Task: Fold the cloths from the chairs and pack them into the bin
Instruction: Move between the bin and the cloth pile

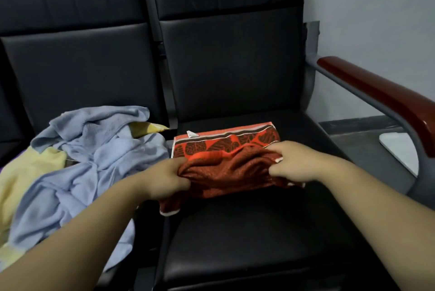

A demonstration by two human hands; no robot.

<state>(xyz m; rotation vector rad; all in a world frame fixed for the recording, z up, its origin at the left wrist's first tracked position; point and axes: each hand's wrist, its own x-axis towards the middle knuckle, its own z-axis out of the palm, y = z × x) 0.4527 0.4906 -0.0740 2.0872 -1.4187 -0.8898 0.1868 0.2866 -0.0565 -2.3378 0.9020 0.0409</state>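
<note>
A red cloth (226, 149) with a dark leaf pattern and a white border lies partly folded on the seat of the right black chair (235, 231). My left hand (164, 180) is closed on its bunched left edge. My right hand (294, 161) grips its right edge, the cloth gathered between both. A crumpled light blue cloth (94, 149) lies heaped on the left chair (77, 66), over a pale yellow cloth (21, 173). No bin is in view.
The right chair has a dark red wooden armrest (381, 95) on a grey metal frame. A grey wall (376, 19) stands to the right, and a white flat object (400, 149) lies on the floor behind the armrest.
</note>
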